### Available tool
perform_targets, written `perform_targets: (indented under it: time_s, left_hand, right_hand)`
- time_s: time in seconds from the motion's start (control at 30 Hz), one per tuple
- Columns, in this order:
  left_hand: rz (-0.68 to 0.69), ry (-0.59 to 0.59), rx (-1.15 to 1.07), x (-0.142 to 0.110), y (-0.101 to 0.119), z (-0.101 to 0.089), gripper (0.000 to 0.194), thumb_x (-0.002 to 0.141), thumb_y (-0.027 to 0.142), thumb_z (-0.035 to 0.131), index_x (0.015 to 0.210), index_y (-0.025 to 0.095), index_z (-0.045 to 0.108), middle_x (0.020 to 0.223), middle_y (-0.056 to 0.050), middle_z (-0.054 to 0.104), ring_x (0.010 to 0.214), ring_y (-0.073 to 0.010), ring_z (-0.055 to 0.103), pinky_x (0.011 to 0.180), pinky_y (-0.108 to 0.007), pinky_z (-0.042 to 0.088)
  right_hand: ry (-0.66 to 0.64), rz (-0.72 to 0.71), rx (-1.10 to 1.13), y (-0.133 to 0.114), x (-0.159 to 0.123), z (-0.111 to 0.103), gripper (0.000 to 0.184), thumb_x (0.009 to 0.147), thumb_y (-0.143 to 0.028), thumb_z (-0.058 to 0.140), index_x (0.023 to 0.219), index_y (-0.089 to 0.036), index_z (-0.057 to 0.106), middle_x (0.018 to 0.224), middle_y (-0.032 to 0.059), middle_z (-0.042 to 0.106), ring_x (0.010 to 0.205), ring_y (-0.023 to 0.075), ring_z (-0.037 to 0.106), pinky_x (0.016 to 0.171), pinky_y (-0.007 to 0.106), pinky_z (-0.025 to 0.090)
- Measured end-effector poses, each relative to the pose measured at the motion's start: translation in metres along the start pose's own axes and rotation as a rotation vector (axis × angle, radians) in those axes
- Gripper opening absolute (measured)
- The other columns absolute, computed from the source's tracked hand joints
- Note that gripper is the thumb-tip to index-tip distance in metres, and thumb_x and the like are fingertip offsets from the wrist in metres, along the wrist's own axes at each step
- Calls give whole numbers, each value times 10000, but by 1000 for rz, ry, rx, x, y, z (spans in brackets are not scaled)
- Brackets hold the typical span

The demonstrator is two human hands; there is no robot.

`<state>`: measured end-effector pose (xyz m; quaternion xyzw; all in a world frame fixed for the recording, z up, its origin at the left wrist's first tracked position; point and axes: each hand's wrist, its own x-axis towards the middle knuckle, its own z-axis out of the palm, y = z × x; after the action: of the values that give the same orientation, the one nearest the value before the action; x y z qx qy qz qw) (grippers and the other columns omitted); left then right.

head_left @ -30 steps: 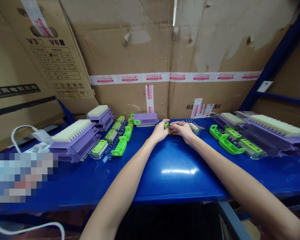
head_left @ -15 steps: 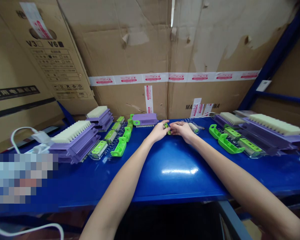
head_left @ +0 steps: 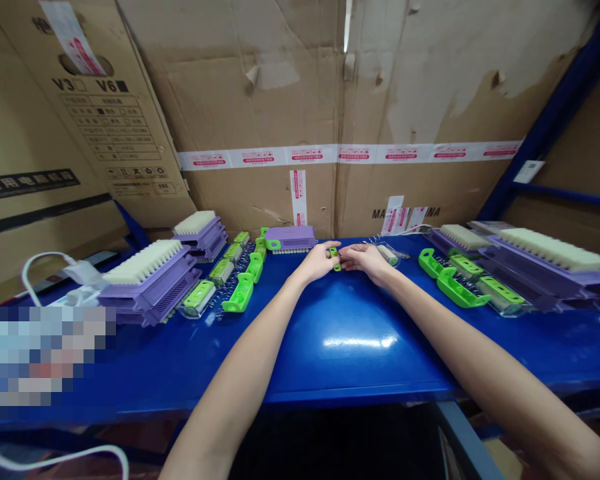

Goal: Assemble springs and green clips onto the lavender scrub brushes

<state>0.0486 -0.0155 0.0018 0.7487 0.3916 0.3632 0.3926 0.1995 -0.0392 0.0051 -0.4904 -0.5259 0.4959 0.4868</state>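
One green piece [head_left: 335,259] has turned slightly, clamped in the left fingers [head_left: 327,246]; right fingers [head_left: 351,253], cannot tell; ten-o'clock carton [head_left: 93,143] reads "V3", "V6".

- Small green piece [head_left: 335,259]: holed, roughly upright in the left hand [head_left: 318,262], the right hand's [head_left: 364,260] fingertips against its edge; to the right of the purple brush and nearer the front edge.
- Purple brush [head_left: 291,236]: slotted body, pale bristles down, a green end part at its left; lying lengthwise.
- Clear-cased block [head_left: 389,255]: pale, green-ended, lying slanted, well to the right of the purple brush.
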Motion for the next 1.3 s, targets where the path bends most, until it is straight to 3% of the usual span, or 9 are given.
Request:
perform_targets:
  time_s: [0.17, 0.37, 0.6, 0.9, 1.3]
  left_hand:
    - [37, 140, 173, -1, 2, 3, 430, 726, 37, 545, 1143, 98, 631, 803, -51, 688, 698, -134, 614, 750, -257, 491]
    - [53, 148, 244, -2, 0, 5, 378, 764, 23, 482, 1084, 126, 655, 820, -37, 691, 731, -133, 626, 748, -247, 494]
    - [51, 181, 184, 6, -13, 6, 414, 695, -1, 532, 1074, 114, 656, 938, -70, 703, 777, -145, 647, 748, -244, 506]
    - [-4, 186, -14, 9, -18, 9, 492, 579, -55, 570, 1038, 95, 666, 810, -60, 699, 733, -154, 634, 686, -241, 502]
    - [-92, 146, 26, 6, -16, 5, 489, 584, -60, 579, 1040, 97, 660, 770, -54, 701, 667, -145, 630, 665, -242, 495]
  right_hand:
    - [0, -147, -156, 3, 1, 4, 80, 705, -176, 680, 769, -128, 671, 592, 16, 653, 528, 110, 621, 497, 178, 504]
    - [18, -171, -190, 8, 5, 0, 148, 696, -221, 709, 801, -124, 670, 600, 21, 657, 524, 116, 620, 490, 190, 511]
    - [-7, -212, -240, 13, 9, -2, 201, 676, -259, 721, 816, -120, 682, 577, 19, 651, 523, 121, 612, 516, 208, 510]
    - [-44, -320, -385, 19, 12, -3, 228, 681, -279, 683, 852, -128, 690, 586, 21, 656, 528, 130, 607, 521, 221, 483]
    - [-46, -373, -438, 21, 12, -3, 197, 687, -299, 660, 807, -144, 688, 607, 11, 654, 535, 119, 591, 526, 210, 458]
